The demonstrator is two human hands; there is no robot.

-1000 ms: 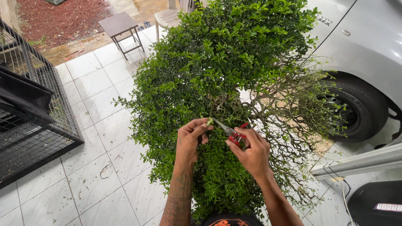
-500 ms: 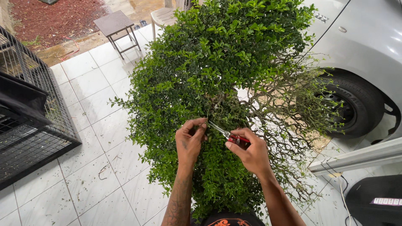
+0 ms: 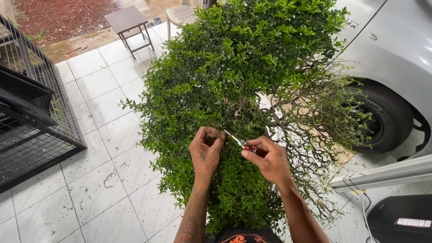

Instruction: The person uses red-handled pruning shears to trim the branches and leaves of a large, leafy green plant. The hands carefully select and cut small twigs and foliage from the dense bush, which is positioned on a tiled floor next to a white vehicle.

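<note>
— Snips (image 3: 244,144) first: where?

— Dead centre. Red handles buried in the right hand (image 3: 268,162), slim blades poking toward 10 o'clock, tips just beside the left hand (image 3: 206,154).

— Grip?

— Right fingers (image 3: 257,143) wrapped fully closed round the handles; blades close together, hard to tell whether quite shut. Left fingers (image 3: 212,135) bunched tight, knuckles up, pinching a tuft of the bush (image 3: 252,58).

— And the bush?

— Filling the middle from 12 down to 6. Dense and green from 11 to 1, thinned to bare wiry twigs (image 3: 324,121) at 3.

— Step in hand, judging by that?

— Looks like mid-trim: holding one shoot steady, blades lined up beside the pinch.

— Needed for a clean cut?

— Keeping the left fingertips clear of the blades, slipping the tips round the stem alone, then one firm squeeze.

— Further out?

— White tiled floor (image 3: 90,148) at 8, strewn with small clippings. Black wire cage (image 3: 27,126) at 9. Small dark table (image 3: 128,20) at 11, pale chair (image 3: 182,13) near 12. Silver car (image 3: 396,49) at 2, its wheel (image 3: 384,119) at 3, close against the twigs. Dark box (image 3: 400,220) at 5.
</note>
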